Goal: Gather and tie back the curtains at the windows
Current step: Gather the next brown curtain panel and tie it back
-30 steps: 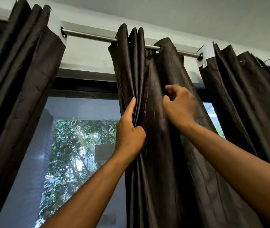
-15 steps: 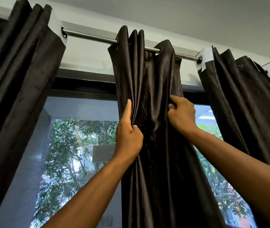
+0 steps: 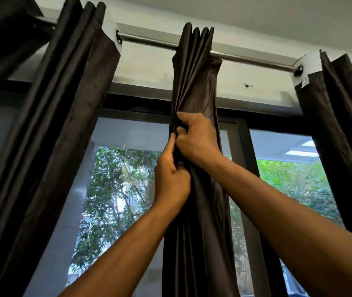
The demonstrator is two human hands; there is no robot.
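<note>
A dark brown middle curtain [image 3: 196, 82] hangs from a metal rod [image 3: 252, 60], bunched into a narrow bundle of folds. My left hand [image 3: 170, 181] grips the bundle's left edge from below, thumb pointing up. Just above it, my right hand [image 3: 196, 138] wraps round the folds from the right, its fingers pinching the fabric. The two hands touch each other. The curtain's lower part falls straight down between my forearms.
A gathered left curtain [image 3: 63, 103] hangs at the left and a right curtain [image 3: 342, 103] at the right, each beside a white rod bracket [image 3: 306, 65]. Behind is a dark-framed window [image 3: 245, 146] with green trees outside. The white ceiling is close above.
My right hand has slid left across the middle curtain and met my left hand, squeezing the spread folds into a narrow bundle. More window shows on the right. The view shifted right.
</note>
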